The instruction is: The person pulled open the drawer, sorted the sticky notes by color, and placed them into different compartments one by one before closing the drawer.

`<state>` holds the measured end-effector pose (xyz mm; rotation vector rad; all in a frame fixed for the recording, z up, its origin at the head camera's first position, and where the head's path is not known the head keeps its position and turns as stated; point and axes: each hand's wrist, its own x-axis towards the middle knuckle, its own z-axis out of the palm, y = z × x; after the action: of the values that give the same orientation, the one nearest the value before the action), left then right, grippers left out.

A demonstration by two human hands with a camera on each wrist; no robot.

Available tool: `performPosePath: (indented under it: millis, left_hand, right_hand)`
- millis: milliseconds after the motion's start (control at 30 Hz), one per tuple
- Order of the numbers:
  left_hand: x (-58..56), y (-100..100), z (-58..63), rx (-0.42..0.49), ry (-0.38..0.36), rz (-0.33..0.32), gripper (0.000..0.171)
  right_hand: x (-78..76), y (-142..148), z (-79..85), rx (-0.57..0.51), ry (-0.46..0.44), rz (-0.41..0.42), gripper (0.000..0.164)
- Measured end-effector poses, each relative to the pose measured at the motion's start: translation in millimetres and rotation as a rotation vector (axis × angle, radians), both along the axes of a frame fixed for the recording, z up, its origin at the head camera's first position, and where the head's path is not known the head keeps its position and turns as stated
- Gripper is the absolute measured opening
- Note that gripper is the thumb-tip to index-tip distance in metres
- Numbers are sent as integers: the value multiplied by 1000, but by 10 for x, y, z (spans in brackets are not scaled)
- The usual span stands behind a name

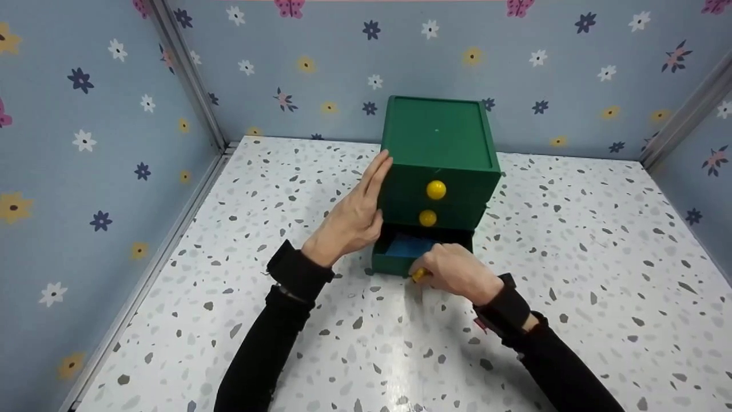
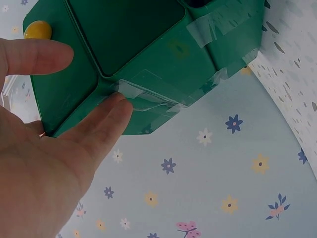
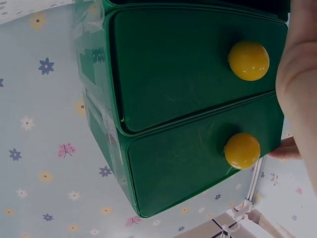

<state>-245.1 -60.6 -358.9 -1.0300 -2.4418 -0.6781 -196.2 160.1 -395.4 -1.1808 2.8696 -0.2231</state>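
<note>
A green three-drawer cabinet [image 1: 440, 134] with round yellow knobs stands toward the back of the table. Its bottom drawer [image 1: 392, 264] is pulled out, and something flat and blue [image 1: 409, 246] lies inside. My left hand [image 1: 351, 220] lies against the cabinet's left side with its fingers straight; the left wrist view shows its fingertips [image 2: 121, 106] at the taped side wall. My right hand [image 1: 454, 269] has its fingers curled round the bottom drawer's yellow knob [image 1: 421, 275]. Above it, the top knob [image 1: 436, 189] and middle knob [image 1: 428, 217] sit on drawers that are pushed in.
The speckled white table [image 1: 229, 320] extends around the cabinet. Flower-patterned panels [image 1: 343, 63] stand behind it and at both sides, with metal posts at the corners. A small red piece [image 1: 480, 325] shows beside the right cuff.
</note>
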Motion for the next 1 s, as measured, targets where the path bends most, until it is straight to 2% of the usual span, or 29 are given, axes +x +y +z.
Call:
performPosePath:
  millis: [633,1000]
  left_hand:
    - [2,16,-22,16,-16,24,85]
    - [12,18,-1,6,-18,25,85]
  right_hand:
    - [-111,48,-97,-72,97,-11,12]
    - [-151,85,-111,-112,-8,-36,14]
